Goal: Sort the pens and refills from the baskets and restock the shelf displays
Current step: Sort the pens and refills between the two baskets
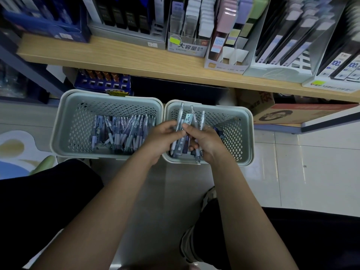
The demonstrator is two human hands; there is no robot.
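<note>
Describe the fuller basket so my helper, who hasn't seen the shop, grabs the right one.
Below the wooden shelf, two pale perforated baskets sit side by side on the floor. Take the left basket, the wider one. It holds a thick row of pens and no hands are in it, while both hands work over the right basket.

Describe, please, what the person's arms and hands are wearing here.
Nothing shows on them: both forearms are bare up to the frame's edge, with no sleeves in view. The left hand and right hand have no gloves, and no rings, watch or bracelet are visible.
</note>
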